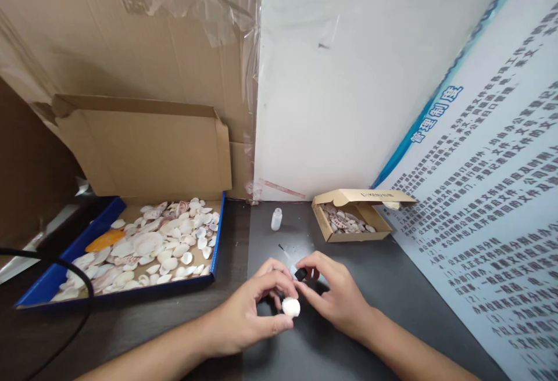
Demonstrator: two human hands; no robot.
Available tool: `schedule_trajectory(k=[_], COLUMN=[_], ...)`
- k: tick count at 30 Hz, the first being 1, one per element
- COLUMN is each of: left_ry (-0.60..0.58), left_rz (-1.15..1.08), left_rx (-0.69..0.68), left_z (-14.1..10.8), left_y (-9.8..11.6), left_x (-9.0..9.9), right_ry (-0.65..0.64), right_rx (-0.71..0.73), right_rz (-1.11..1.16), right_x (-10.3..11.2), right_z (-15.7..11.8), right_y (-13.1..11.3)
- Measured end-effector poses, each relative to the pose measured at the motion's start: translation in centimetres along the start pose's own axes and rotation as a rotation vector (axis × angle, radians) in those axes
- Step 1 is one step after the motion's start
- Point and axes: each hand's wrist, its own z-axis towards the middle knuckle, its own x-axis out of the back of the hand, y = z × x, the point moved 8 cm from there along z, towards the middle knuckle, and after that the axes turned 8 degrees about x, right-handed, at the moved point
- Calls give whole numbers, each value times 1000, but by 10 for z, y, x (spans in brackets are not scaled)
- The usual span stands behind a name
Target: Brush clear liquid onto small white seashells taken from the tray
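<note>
Between the thumb and fingers of my left hand (248, 311) is a small white seashell (291, 307), held just above the dark tabletop. My right hand (333, 291) pinches a black cap (300, 274). From this cap a thin applicator stem with a dark brush tip (281, 247) points up and left, past my left fingertips. The two hands are close together, and the brush tip is apart from the shell. Beyond them stands a small white bottle (276, 219), upright and without a cap.
A blue-edged cardboard box (218, 236) full of seashells lies on the left, lid raised. At the back right, a smaller cardboard box (361, 237) holds more shells. A black cable (89, 288) curves across the left side. A printed board (479, 195) borders the right.
</note>
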Motion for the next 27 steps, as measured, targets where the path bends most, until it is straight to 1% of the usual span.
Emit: schedule_trajectory(k=[2,5,8,10,13,18,20,22,23,24,25,26,27], left_ry=[10,1,-33,-32,-26,-9,21,53,69,88,109,132,154], left_rz=[28,94,94,93,102,105,116,138,154,173,196,222,250], left_rx=[-7,-34,-46,-46,-53,-61,-53,-34,-23,-14,-9,-8,-12], left_z=[-1,-4,-5,-5,-6,-5,-4,-3,-2,-2,-1,0,0], left_y=[2,7,10,10,11,13,12,10,9,7,7,6,6], left_x=[-1,-4,-8,-10,-11,-12,-9,-5,-2,0,2,5,7], right_ry=[-12,-24,-30,-26,-26,-82,-126,-165,-162,-143,-95,-50,-38], right_rx=[11,-33,-81,-92,-83,-35,-28,-9,16,23,23,19,0], right_rz=[-12,16,80,115,123,98,60,-21,-74,-109,-117,-84,-7], right_x=[-2,-6,-12,-15,-18,-20,-15,-4,5,15,26,35,40], right_z=[0,-1,-2,-2,-2,-2,2,9,13,14,12,6,-7], right_y=[-2,1,4,4,1,-3,-3,-8,-15,-22,-31,-40,-50])
